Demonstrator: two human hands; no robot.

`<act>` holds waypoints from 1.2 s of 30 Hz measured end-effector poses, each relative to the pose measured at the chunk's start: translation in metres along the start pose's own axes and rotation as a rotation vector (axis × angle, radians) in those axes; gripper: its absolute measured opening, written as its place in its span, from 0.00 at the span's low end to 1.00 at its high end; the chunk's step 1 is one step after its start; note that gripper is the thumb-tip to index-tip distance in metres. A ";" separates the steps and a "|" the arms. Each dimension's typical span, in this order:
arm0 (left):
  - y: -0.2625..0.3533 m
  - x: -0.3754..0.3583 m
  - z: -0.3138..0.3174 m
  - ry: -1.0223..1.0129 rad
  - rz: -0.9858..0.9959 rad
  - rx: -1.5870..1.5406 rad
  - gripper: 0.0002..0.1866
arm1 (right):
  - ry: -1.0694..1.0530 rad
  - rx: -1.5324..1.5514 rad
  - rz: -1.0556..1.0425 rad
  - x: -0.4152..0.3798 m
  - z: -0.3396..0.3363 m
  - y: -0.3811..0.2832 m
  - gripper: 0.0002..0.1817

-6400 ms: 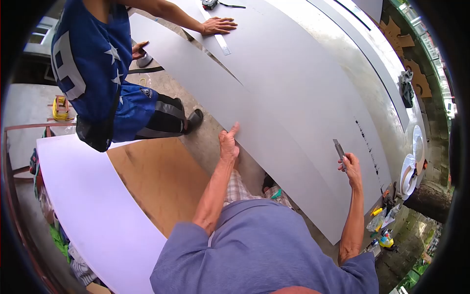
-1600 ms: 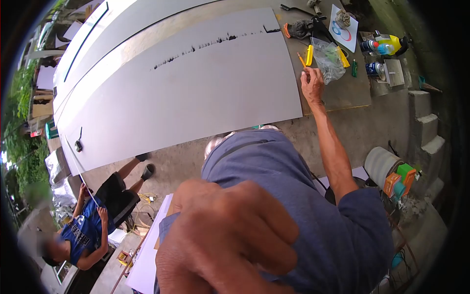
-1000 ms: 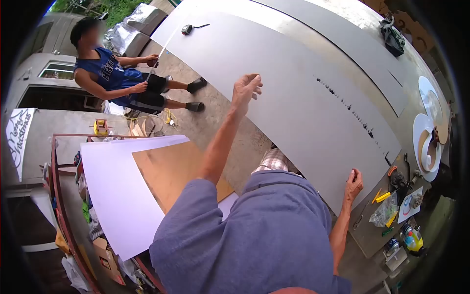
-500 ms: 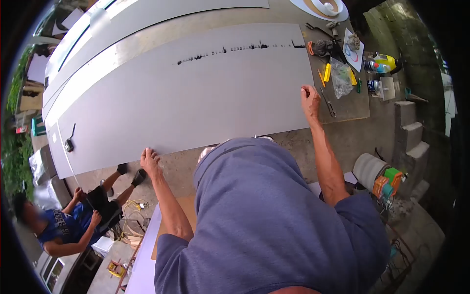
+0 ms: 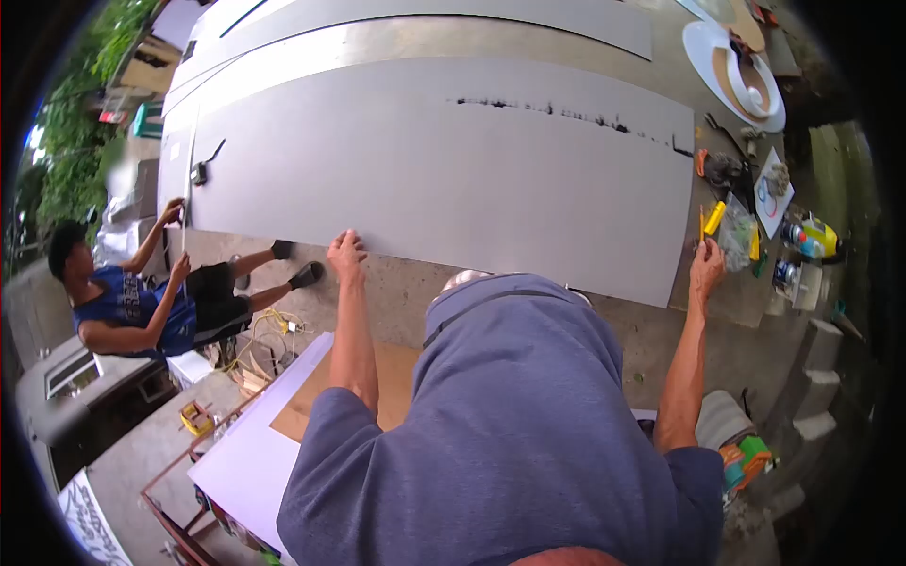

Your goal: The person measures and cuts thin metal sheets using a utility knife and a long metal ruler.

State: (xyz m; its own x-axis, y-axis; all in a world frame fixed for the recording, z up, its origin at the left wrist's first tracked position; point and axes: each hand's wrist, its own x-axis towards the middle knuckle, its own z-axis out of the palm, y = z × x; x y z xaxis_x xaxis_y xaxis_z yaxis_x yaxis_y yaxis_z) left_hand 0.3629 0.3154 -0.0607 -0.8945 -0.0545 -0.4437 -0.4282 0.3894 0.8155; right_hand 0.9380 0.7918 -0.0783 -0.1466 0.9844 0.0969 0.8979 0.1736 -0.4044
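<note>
A large flat grey sheet (image 5: 425, 179) with a line of black smudges (image 5: 552, 109) lies across the work surface. My left hand (image 5: 347, 257) is at its front edge, fingers curled over the rim; the grip underneath is hidden. Beyond the sheet's right end, my right hand (image 5: 707, 268) has its fingertips closed at the near end of a thin orange-yellow pencil (image 5: 701, 223). A yellow utility knife (image 5: 714, 219) lies beside the pencil, by a clear plastic bag (image 5: 735, 232).
At the left, a person in blue (image 5: 137, 302) holds a pale strip (image 5: 184, 231) by the sheet's end. A black-handled tool (image 5: 200, 173) rests on the sheet. Spray bottle (image 5: 813, 238) and white ring-shaped pieces (image 5: 703, 66) are at right. Concrete blocks (image 5: 819, 377) stand lower right.
My view has swung, shifting the scene rightward. My right hand has come from the sheet's right edge to the pencil. The other person's hand has moved up to the sheet's left end.
</note>
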 end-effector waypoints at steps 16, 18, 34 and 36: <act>-0.013 -0.053 -0.089 0.241 -0.046 -0.070 0.09 | -0.090 -0.230 -0.122 0.024 0.037 -0.019 0.14; -0.024 -0.039 -0.102 0.235 -0.093 -0.102 0.09 | -0.072 -0.035 -0.122 0.023 0.038 -0.029 0.15; 0.031 0.200 -0.268 0.490 0.286 0.330 0.17 | -0.695 1.111 0.215 -0.156 0.099 -0.378 0.08; 0.083 0.237 -0.309 0.619 0.585 0.653 0.20 | -0.763 1.097 0.216 -0.169 0.096 -0.411 0.08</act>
State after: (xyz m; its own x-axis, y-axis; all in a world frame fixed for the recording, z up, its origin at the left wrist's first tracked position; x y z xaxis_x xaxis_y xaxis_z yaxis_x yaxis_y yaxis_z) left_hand 0.0755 0.0510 0.0165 -0.9265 -0.0856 0.3664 0.0748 0.9125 0.4023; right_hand 0.5536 0.5569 -0.0159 -0.5593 0.7023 -0.4405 0.1939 -0.4058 -0.8932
